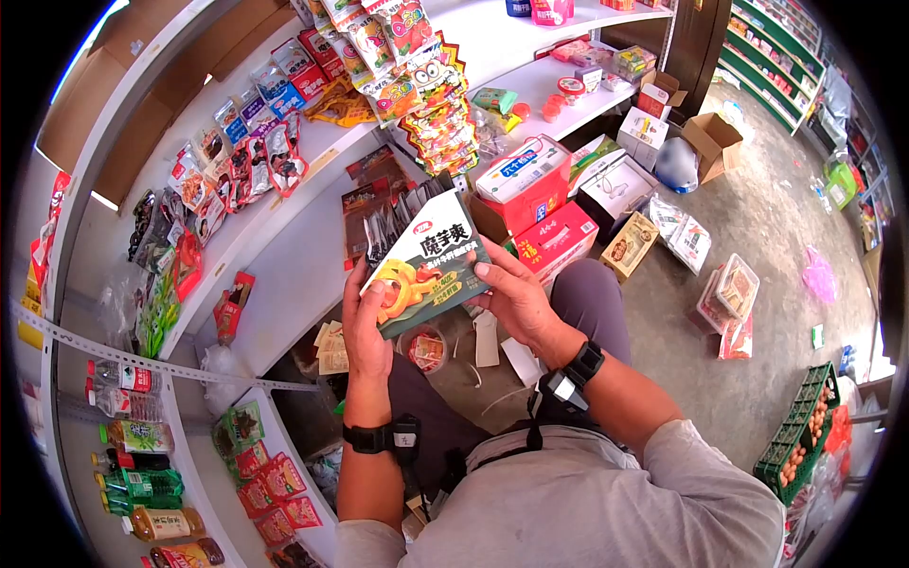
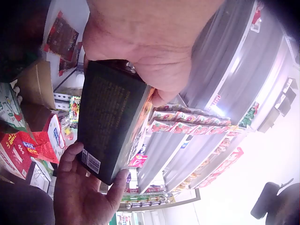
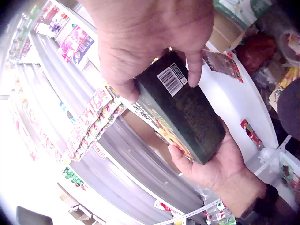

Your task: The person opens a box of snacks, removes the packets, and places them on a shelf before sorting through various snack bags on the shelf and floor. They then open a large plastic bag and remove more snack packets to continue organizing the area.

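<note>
Both hands hold a dark green display box [image 1: 445,241] of konjac snacks, with a white front and a picture of the food. Small packets [image 1: 396,220] stand in its open top. My left hand [image 1: 369,331] grips one end, its thumb on the printed front. At the other end, my right hand [image 1: 516,295] grips the box with the thumb over the front edge. The left wrist view shows the dark underside, with the right hand's fingers [image 2: 70,157] around the far end. A barcode [image 3: 171,80] lies beside the right hand in the right wrist view.
Shelves [image 1: 284,213] with snack bags curve around the left and front. Strips of hanging snack packets [image 1: 437,114] are ahead. Red cartons [image 1: 559,241] stand on the right, near the knee. A tub [image 1: 423,348] sits on the floor below, and a green crate of eggs [image 1: 800,435] lies far right.
</note>
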`<state>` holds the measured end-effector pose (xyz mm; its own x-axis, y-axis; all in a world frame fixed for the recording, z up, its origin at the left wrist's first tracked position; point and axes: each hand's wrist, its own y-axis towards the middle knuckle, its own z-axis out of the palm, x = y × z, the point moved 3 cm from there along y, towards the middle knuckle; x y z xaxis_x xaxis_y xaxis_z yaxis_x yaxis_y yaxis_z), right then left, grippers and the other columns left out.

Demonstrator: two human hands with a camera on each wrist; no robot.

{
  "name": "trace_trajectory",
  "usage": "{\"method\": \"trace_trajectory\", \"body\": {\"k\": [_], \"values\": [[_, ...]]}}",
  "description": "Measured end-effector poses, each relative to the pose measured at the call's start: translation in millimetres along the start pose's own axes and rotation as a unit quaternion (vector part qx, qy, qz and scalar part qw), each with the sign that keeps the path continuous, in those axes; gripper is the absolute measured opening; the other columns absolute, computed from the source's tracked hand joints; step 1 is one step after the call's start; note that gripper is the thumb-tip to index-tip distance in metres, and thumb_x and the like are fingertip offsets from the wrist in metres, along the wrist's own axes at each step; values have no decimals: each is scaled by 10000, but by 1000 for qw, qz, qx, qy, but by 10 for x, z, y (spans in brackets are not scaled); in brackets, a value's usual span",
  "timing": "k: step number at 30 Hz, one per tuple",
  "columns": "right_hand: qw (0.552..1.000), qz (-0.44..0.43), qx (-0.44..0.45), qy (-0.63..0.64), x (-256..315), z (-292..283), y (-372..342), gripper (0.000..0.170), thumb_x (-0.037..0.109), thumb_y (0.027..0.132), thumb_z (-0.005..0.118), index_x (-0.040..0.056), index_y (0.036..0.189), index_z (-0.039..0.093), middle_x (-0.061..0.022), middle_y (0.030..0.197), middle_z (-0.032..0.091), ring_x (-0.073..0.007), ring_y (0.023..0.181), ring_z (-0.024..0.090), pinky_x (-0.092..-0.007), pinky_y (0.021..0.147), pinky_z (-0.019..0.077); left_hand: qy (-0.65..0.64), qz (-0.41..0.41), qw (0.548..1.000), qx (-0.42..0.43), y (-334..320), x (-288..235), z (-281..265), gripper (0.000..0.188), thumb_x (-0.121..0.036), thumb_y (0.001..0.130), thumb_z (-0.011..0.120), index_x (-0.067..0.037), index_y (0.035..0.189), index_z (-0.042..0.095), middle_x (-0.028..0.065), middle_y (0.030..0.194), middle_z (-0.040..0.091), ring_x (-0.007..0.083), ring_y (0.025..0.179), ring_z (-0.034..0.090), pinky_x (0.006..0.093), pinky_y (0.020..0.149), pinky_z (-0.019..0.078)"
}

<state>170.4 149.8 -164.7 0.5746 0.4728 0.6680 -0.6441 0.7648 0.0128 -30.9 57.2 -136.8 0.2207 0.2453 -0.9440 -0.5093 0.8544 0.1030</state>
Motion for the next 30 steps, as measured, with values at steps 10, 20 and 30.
{"method": "trace_trajectory", "body": {"k": [10, 20, 30], "values": [[1000, -1, -2, 0, 5, 5, 5, 567, 175, 1040, 613, 128, 1574, 427, -10, 1406, 580, -174, 1263, 572, -439, 1055, 505, 1, -5, 1000, -1, 10, 1, 3, 632, -216, 999, 614, 36, 1530, 382, 181, 1399, 575, 242, 1243, 614, 368, 1068, 486], [1000, 4, -7, 2, -21, -28, -14, 574, 194, 1035, 616, 128, 1574, 429, -2, 1407, 575, -170, 1253, 569, -429, 1058, 488, 15, -4, 1000, 23, -25, -30, 46, 639, -240, 1029, 584, 52, 1541, 339, 186, 1459, 523, 266, 1306, 571, 392, 1107, 452], [1000, 15, 12, 17, -47, -68, 10, 608, 235, 1023, 580, 132, 1593, 396, -9, 1406, 573, -191, 1273, 562, -437, 1070, 466, 8, 17, 1000, 14, -16, -22, 51, 594, -197, 1010, 587, 46, 1518, 399, 171, 1427, 545, 230, 1259, 594, 358, 1084, 469]]}}
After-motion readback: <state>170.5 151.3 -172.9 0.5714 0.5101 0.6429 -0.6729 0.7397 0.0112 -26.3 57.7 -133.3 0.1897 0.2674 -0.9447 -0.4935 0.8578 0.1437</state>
